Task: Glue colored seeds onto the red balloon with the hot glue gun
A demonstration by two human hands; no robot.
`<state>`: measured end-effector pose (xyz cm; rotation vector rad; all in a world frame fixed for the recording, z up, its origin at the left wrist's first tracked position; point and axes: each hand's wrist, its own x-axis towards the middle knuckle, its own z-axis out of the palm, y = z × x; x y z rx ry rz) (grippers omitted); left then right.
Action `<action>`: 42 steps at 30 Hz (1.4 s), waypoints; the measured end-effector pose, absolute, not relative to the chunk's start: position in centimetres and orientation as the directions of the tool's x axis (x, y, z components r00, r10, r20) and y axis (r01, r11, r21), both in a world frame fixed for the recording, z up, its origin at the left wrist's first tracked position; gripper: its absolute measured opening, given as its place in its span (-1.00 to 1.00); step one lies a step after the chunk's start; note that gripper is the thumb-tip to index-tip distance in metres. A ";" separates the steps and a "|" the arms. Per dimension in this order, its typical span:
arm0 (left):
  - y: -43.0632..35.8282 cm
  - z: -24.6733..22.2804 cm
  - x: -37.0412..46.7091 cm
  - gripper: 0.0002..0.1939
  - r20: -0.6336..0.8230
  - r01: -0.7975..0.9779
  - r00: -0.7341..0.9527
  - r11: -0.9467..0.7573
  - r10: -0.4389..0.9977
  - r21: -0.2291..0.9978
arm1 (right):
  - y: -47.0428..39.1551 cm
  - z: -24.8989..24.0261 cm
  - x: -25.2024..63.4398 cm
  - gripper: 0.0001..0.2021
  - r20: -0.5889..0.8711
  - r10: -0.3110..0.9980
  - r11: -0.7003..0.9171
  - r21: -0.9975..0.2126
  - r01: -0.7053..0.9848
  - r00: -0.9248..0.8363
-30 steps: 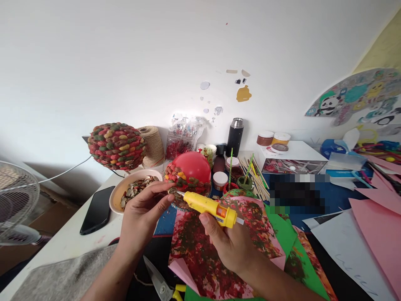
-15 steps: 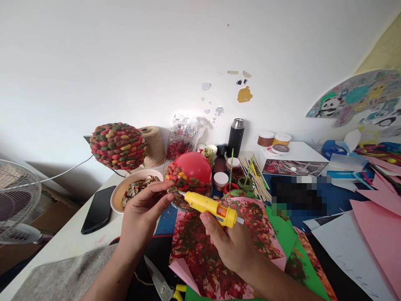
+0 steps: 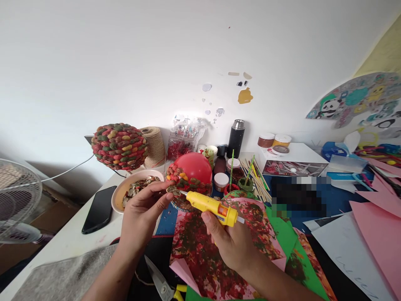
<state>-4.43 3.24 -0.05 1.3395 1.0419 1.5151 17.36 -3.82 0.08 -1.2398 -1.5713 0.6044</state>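
Note:
My left hand pinches a half peanut shell between thumb and fingertips, its hollow side showing. My right hand is wrapped around a yellow hot glue gun, a clear glue stick poking out of its back. The gun's nozzle points left, close beside the shell; I cannot tell whether they touch. Just behind them a red balloon sits with painted shells stuck around its lower part. To the left, a pinkish bowl holds many loose shells.
A finished-looking shell-covered ball stands at the back left beside a twine spool. A phone lies left of the bowl. Scissors lie near the front, by paint-smeared paper. Paint jars and a black flask line the back.
The glue gun's nozzle has shifted slightly right, a little away from the shell. My left hand keeps its pinch almost unmoved.

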 end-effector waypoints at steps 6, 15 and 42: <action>3.1 0.1 -4.4 -0.66 0.304 -0.041 -0.067 -0.307 0.950 0.951 | -3.9 -0.1 17.3 -0.24 0.389 0.921 0.340 -0.846 0.410 0.038; 3.1 -0.1 -4.3 -0.67 0.295 -0.028 -0.048 -0.296 0.954 0.955 | -3.8 0.3 17.4 -0.20 0.425 0.905 0.383 -0.823 0.419 0.006; 3.1 0.0 -4.2 -0.65 0.301 -0.030 -0.060 -0.303 0.952 0.952 | -3.9 0.3 17.4 -0.20 0.414 0.910 0.366 -0.828 0.425 0.021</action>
